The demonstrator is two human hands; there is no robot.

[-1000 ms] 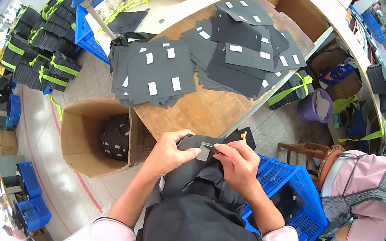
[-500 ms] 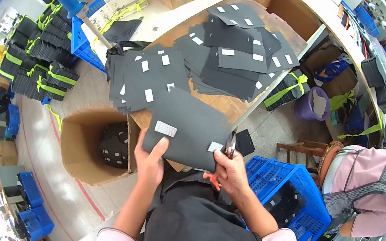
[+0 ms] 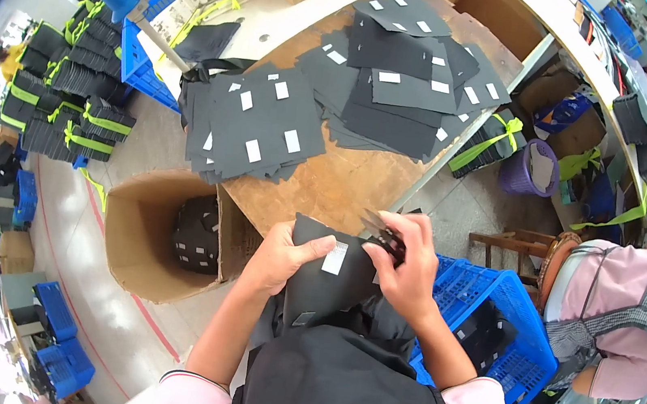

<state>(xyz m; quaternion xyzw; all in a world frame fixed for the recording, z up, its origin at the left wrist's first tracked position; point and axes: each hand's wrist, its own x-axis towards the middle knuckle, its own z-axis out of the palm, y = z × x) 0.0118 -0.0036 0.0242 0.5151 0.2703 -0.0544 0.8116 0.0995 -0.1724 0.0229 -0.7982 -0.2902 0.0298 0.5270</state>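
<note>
My left hand (image 3: 283, 258) pinches a black sheet (image 3: 320, 287) at its left edge, thumb on top beside a white label (image 3: 335, 258). The sheet hangs tilted above my dark apron, with a second, smaller label near its lower end. My right hand (image 3: 411, 267) is closed round a pair of small dark scissors (image 3: 386, 237) at the sheet's upper right. Their blades point up and to the left, slightly apart. Whether the right fingers also touch the sheet is hard to tell. Beyond my hands, black sheets with white labels (image 3: 260, 124) lie spread on the brown board (image 3: 343, 180).
A cardboard box (image 3: 141, 252) with black pieces inside stands at left. To the right are a blue crate (image 3: 518, 309), a purple bin (image 3: 525, 175) and a person in pink (image 3: 614, 289). Banded black stacks (image 3: 66, 111) stand at far left; a larger sheet pile (image 3: 397, 81) lies ahead.
The sheet has turned and come down toward my apron. My right hand has risen, and the scissors' blades now point up-left. My left hand has shifted right.
</note>
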